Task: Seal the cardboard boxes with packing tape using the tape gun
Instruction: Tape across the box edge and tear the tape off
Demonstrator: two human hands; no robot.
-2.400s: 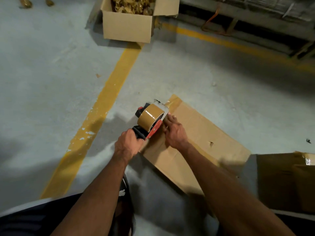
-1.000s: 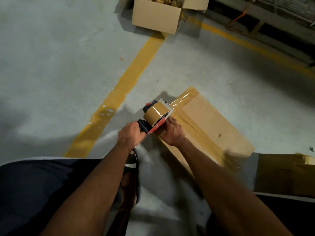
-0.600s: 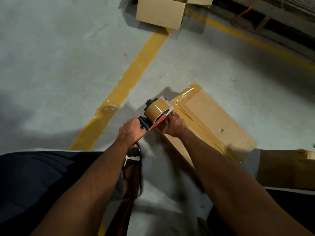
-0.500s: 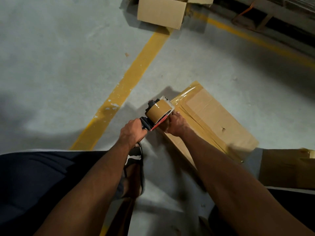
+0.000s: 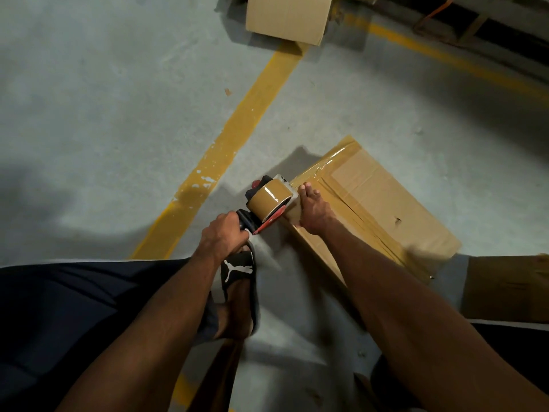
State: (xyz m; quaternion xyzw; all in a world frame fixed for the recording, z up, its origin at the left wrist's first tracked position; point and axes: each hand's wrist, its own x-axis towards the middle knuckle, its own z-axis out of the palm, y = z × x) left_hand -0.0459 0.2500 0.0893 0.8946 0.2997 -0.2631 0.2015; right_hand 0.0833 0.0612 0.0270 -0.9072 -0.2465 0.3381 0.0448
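A long, closed cardboard box [image 5: 383, 203] lies on the concrete floor, with shiny brown tape across its near left end. My left hand [image 5: 222, 237] grips the black handle of the red tape gun [image 5: 269, 200], whose brown tape roll sits at the box's near left edge. My right hand [image 5: 315, 209] rests flat on the box top right beside the roll, fingers stretched out over the taped strip.
An open cardboard box [image 5: 286, 17] stands at the far top by a yellow floor line [image 5: 237, 129]. Another cardboard box [image 5: 508, 288] sits at the right edge. My foot in a black sandal [image 5: 237, 275] is below the tape gun.
The tape gun stays at the box's near left end. My right hand's fingers have straightened out flat on the taped strip beside the roll. The view has shifted slightly.
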